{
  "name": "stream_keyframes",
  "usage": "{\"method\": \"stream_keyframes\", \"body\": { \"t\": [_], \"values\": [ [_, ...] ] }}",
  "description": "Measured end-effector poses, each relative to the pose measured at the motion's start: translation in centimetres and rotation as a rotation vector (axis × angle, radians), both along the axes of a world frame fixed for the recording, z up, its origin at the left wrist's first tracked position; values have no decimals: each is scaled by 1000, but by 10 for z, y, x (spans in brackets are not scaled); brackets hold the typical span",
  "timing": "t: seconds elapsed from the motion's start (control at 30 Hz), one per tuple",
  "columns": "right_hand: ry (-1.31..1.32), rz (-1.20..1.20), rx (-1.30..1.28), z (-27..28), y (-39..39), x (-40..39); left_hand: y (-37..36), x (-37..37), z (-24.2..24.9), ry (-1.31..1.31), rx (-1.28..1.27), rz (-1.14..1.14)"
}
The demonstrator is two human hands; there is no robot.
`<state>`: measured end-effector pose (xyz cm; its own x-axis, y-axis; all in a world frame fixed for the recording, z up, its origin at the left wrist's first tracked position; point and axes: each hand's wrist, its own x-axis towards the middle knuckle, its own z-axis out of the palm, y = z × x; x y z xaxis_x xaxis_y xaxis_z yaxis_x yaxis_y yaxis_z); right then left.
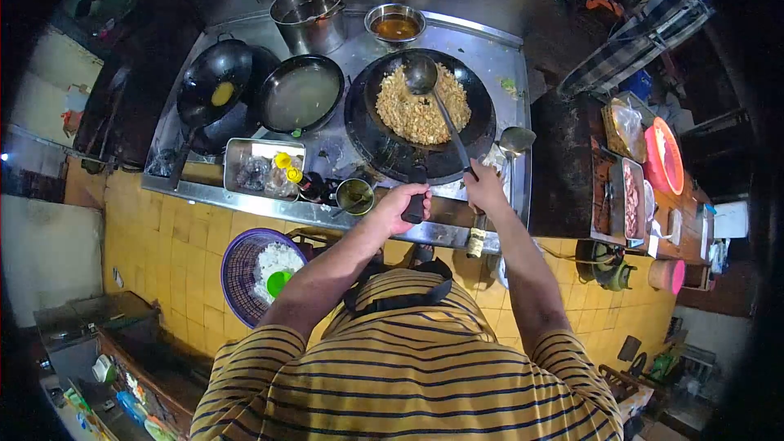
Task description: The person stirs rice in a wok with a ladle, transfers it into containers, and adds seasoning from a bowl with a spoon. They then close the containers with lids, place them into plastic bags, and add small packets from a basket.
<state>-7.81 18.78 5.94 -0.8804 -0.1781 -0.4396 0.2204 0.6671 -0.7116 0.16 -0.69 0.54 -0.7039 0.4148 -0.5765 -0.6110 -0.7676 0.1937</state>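
Observation:
My left hand (395,207) is wrapped round the dark handle of a large black wok (365,126) on the steel stove. In the wok lies a heap of golden-brown fried rice (408,121). My right hand (487,188) grips the long handle of a ladle (421,73). Its bowl rests on the far part of the rice. Right of the wok, a second ladle (517,140) lies on the stove edge. Close to my left hand stands a small metal pot (355,196) with dark green contents.
A tall steel pot (307,16), a bowl of brown liquid (395,24) and a pan of cloudy liquid (302,94) stand behind. Bottles with yellow caps (288,166) sit by a metal tray (245,188). On the floor is a purple basket (237,265) with white rice.

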Motion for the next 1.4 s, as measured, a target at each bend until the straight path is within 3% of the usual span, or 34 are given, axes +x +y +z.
{"method": "stream_keyframes", "body": {
  "t": [0.03,0.17,0.33,0.4,0.53,0.73,0.87,1.03,1.1,1.17,1.3,1.4],
  "values": [
    [0,8,-174,-6,1,0,-1,-2,-4,17,36,0],
    [-167,-132,-360,9,-14,16,0,-2,-8,27,-22,17],
    [-140,-100,-348,-4,-19,13,0,-1,-2,39,-57,20],
    [-310,-125,-431,-1,-13,13,1,0,-2,28,-66,15],
    [-338,-212,-507,13,-16,28,-1,-3,1,23,-44,-16],
    [-308,-183,-464,6,-13,29,0,-3,-3,29,-55,0],
    [-211,-26,-212,11,23,18,0,-4,-8,31,-39,-9],
    [-167,94,-256,86,80,50,-3,-3,-2,75,-39,-12],
    [-194,94,-249,86,88,55,-1,-4,-6,60,-25,3],
    [-209,124,-70,75,86,55,0,-5,-7,55,-15,5],
    [-117,58,-213,80,89,64,-4,-4,-1,7,-9,-8],
    [-133,164,-53,93,103,67,-4,-6,-2,16,21,-16]
  ]
}}
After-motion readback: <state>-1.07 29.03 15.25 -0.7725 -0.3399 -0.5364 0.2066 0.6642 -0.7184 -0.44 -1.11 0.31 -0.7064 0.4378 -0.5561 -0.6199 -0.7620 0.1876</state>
